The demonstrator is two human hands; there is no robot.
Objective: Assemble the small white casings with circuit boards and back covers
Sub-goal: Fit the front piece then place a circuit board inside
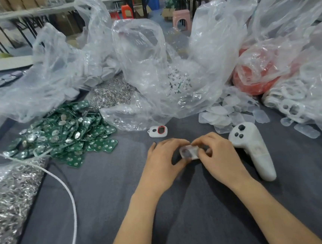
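Observation:
Both hands meet over the grey cloth at the centre. My left hand (164, 160) and my right hand (217, 155) grip a small white casing (189, 152) between their fingertips; its parts are blurred and partly hidden by fingers. A finished white casing with a red ring (157, 131) lies just beyond the hands. A heap of green circuit boards (64, 136) sits to the left. Translucent back covers (231, 113) lie scattered to the right, beyond the hands.
A white handheld controller (253, 148) lies right beside my right hand. Clear plastic bags (151, 64) of parts crowd the back; a red bag (255, 76) is at right. Silver metal parts (5, 203) fill the left edge, crossed by a white cable (64, 186).

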